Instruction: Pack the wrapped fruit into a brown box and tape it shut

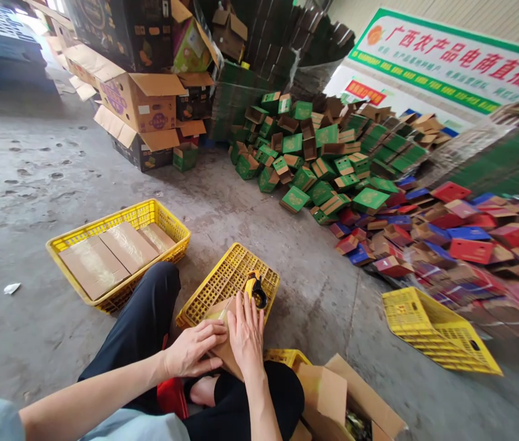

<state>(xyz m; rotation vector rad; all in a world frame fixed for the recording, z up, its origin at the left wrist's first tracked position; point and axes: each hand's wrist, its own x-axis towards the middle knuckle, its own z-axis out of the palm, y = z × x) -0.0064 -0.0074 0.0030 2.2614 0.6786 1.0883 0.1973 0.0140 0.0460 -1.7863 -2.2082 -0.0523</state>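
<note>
Concrete flooring is carrying everything. Nearest, a small brown carton [222,346] is being pressed flat-handed on the overturned yellow crate [222,278], the left hand [193,354] clasping its side, the right hand [246,331] smoothing what is probably tape. Even pressure toward the crate's far edge, beside the tape dispenser [256,288], is being advised.

Box [222,349] under both hands, on crate [222,278], tape dispenser [256,288] behind
</note>
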